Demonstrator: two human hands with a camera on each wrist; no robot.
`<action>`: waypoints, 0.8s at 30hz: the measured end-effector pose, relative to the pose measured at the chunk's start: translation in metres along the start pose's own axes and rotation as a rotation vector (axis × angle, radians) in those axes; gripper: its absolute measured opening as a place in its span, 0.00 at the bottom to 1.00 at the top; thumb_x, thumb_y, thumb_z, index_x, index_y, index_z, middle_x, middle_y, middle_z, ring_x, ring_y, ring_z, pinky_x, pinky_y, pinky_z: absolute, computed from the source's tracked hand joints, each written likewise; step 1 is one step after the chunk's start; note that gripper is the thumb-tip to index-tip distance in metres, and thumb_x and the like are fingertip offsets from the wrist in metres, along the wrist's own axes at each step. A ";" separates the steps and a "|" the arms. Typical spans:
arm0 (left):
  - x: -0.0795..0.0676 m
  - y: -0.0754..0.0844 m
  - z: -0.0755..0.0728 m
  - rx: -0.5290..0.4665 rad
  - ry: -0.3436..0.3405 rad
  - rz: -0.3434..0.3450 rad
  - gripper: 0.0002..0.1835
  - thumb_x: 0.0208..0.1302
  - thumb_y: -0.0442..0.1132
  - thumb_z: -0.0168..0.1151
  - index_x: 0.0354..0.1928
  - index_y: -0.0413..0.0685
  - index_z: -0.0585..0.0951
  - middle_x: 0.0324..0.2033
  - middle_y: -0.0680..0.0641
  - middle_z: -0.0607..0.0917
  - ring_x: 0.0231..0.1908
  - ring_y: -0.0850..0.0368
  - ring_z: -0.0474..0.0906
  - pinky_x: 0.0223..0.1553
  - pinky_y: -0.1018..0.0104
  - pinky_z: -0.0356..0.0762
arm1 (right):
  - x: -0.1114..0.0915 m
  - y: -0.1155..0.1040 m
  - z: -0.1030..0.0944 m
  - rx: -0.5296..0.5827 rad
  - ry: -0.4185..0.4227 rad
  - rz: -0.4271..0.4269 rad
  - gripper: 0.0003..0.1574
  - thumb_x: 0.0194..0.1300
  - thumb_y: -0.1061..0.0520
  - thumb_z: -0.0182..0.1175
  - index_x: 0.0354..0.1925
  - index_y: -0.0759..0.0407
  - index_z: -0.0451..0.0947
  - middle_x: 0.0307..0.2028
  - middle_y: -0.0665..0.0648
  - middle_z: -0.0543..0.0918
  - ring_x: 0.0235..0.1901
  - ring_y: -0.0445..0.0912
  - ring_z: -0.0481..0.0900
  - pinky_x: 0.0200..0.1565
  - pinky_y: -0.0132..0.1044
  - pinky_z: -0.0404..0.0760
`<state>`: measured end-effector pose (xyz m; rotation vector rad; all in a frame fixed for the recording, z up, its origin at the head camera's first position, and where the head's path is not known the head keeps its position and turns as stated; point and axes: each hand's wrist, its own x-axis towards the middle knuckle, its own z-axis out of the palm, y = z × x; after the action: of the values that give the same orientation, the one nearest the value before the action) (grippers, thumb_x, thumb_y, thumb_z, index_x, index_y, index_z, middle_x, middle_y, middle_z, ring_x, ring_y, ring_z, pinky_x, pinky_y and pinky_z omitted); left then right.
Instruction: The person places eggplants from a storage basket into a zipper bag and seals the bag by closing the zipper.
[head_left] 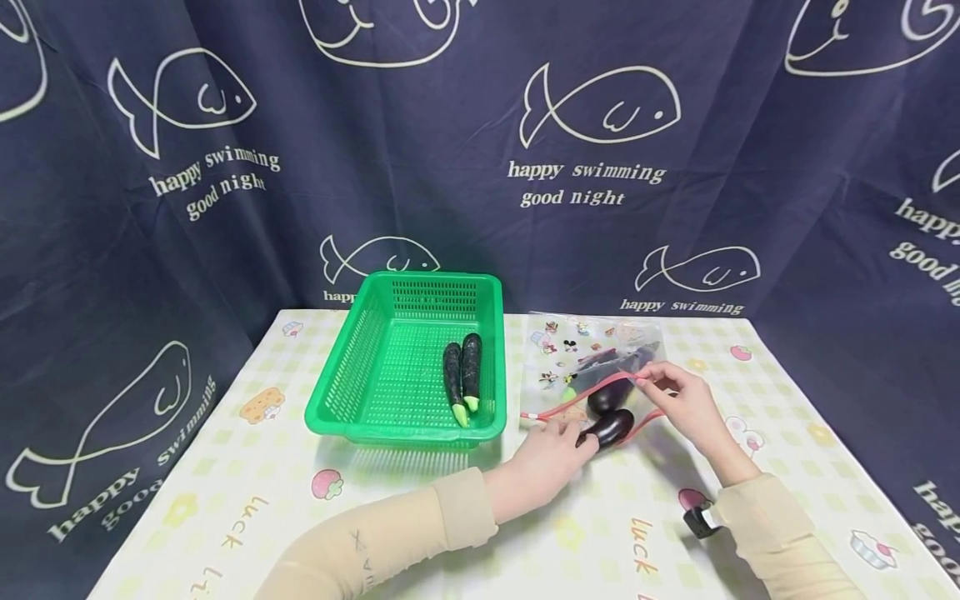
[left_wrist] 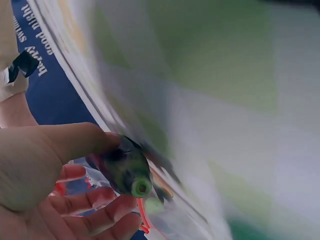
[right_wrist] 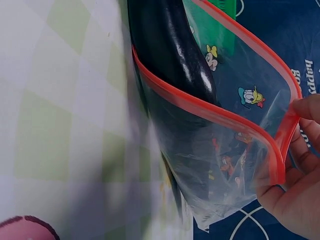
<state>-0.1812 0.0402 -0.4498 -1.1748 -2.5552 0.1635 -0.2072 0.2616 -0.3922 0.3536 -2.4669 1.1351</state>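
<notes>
My left hand point(head_left: 543, 458) grips a glossy dark eggplant point(head_left: 613, 427) near its stem end. In the left wrist view the thumb lies on the eggplant point(left_wrist: 122, 165) and its round green stem end points toward the camera. My right hand point(head_left: 686, 408) pinches the red rim of a clear zip bag point(head_left: 551, 354) printed with cartoon figures. The bag's mouth gapes, and in the right wrist view the eggplant's far end point(right_wrist: 172, 45) passes inside the red edge. Further dark eggplants point(head_left: 606, 398) lie within the bag, partly hidden by its film.
A green plastic basket point(head_left: 330, 417) stands left of the bag, holding two slim dark vegetables point(head_left: 471, 367) with pale green ends. The table has a checked, printed cover point(head_left: 420, 517). A dark blue fish-print curtain point(head_left: 450, 192) hangs behind and at both sides.
</notes>
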 end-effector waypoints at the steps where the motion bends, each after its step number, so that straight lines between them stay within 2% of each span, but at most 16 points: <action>1: -0.001 0.000 -0.001 0.014 0.008 0.006 0.21 0.59 0.46 0.63 0.52 0.57 0.68 0.45 0.50 0.78 0.42 0.55 0.78 0.30 0.67 0.77 | 0.000 0.000 0.000 -0.001 0.000 0.001 0.07 0.58 0.67 0.62 0.37 0.68 0.80 0.30 0.65 0.83 0.24 0.36 0.77 0.29 0.26 0.73; 6: -0.004 -0.001 -0.004 0.040 0.028 0.029 0.18 0.61 0.44 0.61 0.51 0.57 0.69 0.45 0.50 0.78 0.39 0.55 0.78 0.27 0.68 0.75 | 0.000 -0.002 0.000 -0.001 -0.001 0.003 0.07 0.58 0.67 0.62 0.37 0.68 0.80 0.30 0.63 0.83 0.24 0.36 0.76 0.28 0.25 0.73; 15: -0.007 -0.001 0.001 0.041 0.001 0.029 0.19 0.63 0.49 0.59 0.54 0.58 0.70 0.51 0.47 0.78 0.38 0.55 0.79 0.27 0.68 0.76 | 0.000 -0.003 -0.001 -0.002 -0.003 0.008 0.07 0.58 0.67 0.62 0.37 0.68 0.80 0.29 0.63 0.83 0.24 0.37 0.76 0.29 0.26 0.73; 24: -0.004 0.001 0.001 0.070 0.028 0.041 0.19 0.61 0.51 0.60 0.53 0.58 0.72 0.45 0.52 0.78 0.40 0.56 0.76 0.27 0.68 0.75 | 0.001 -0.003 0.000 0.000 -0.009 0.012 0.07 0.59 0.66 0.62 0.37 0.68 0.79 0.30 0.64 0.83 0.24 0.37 0.77 0.29 0.25 0.73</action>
<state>-0.1783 0.0375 -0.4524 -1.1954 -2.4817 0.2424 -0.2064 0.2593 -0.3897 0.3448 -2.4805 1.1406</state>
